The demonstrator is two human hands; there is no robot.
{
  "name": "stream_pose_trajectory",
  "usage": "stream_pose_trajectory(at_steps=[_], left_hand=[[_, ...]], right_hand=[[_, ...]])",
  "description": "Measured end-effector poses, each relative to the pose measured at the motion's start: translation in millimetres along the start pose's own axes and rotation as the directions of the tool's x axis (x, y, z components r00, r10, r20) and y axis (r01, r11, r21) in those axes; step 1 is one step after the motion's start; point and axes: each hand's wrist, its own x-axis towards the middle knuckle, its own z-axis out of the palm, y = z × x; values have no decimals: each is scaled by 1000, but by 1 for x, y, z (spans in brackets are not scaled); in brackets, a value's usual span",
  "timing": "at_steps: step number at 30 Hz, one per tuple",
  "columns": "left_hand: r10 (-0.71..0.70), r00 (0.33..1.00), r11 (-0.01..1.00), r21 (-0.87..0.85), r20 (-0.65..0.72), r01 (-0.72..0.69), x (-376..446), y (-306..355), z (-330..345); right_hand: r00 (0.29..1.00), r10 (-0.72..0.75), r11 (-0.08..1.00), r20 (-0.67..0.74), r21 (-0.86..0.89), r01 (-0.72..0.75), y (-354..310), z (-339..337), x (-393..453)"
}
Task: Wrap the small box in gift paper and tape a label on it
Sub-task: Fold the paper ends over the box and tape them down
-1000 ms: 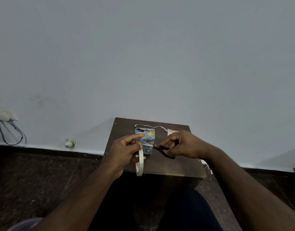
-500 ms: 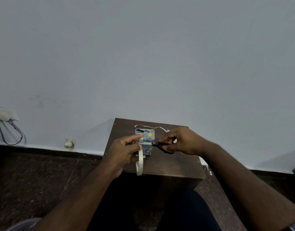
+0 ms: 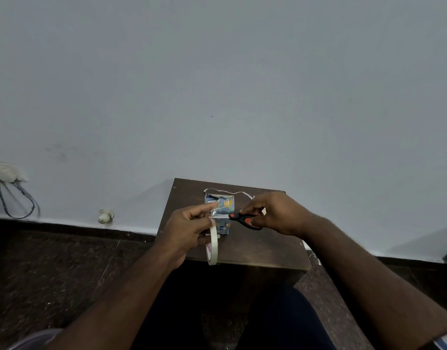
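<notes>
Head view: box point(image 3: 223, 218) just beyond fingers point(image 3: 209, 206)

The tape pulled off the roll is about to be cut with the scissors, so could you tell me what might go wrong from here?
1. The scissors in the right hand sit close to the left hand's fingertips, which pinch the clear tape strip; a nick seems possible.
2. The freed strip may curl and stick to itself.
3. The tape roll hangs near the table's front edge and could drop.
</notes>
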Motion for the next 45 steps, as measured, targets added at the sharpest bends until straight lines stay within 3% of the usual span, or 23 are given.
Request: stream_pose_trajectory(at_steps=[13, 17, 20, 23, 26, 32, 34, 36, 39, 42, 45], left_hand=[[67, 996, 997, 48, -57, -64, 3, -1, -4], [101, 991, 994, 41, -85, -98, 5, -1, -5], [113, 988, 993, 29, -107, -111, 5, 0, -6], [117, 987, 993, 25, -109, -115, 6, -2, -6], [116, 988, 993, 31, -104, -114, 7, -4, -5], [114, 989, 993, 50, -95, -110, 8, -5, -7], [118, 989, 992, 53, -92, -114, 8, -4, -6], [125, 988, 992, 44, -89, -122, 8, -2, -5], [132, 989, 991, 2, -69, -132, 5, -1, -2], [145, 989, 989, -24, -39, -146, 1, 1, 2], [164, 986, 986, 10, -27, -164, -3, 4, 3]], right_hand=[[998, 67, 986, -18, 152, -63, 1, 19, -7], [980, 183, 952, -79, 263, -157, 22, 31, -18], [918, 363, 890, -159, 353, -290, 49, 45, -24], [840, 507, 862, -193, 143, -487, 78, 66, -23], [801, 587, 802, -116, -49, -595, 94, 88, -18], [798, 597, 775, -88, -198, -601, 89, 101, -13], [791, 592, 788, -157, -92, -608, 79, 96, -12], [781, 561, 827, -273, 214, -519, 56, 87, -10], [837, 426, 819, -344, 540, -195, 3, 73, -5], [924, 236, 857, -300, 513, -52, -38, 63, -1], [937, 148, 893, -316, 450, 11, -48, 56, 5]])
